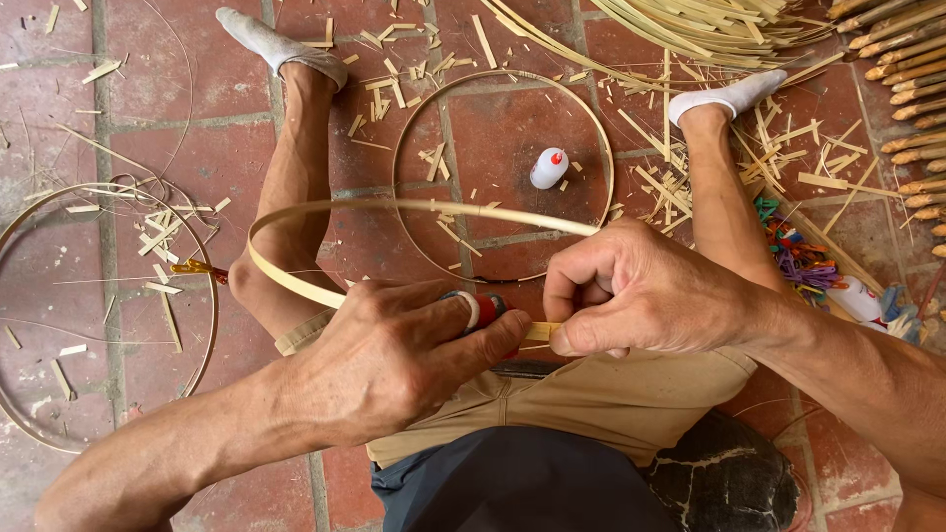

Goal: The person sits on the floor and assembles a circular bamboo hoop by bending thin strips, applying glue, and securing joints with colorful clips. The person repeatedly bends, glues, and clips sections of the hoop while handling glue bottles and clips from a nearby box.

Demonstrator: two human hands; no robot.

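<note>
On a red brick floor [59,118] littered with pale bamboo offcuts [394,74], the left hand [394,360] and right hand [631,291] pinch, fingers clamped, a thin pale bamboo strip [296,212] looped above the knees, near a finished bamboo hoop [402,148] and small white glue bottle [548,168].
</note>
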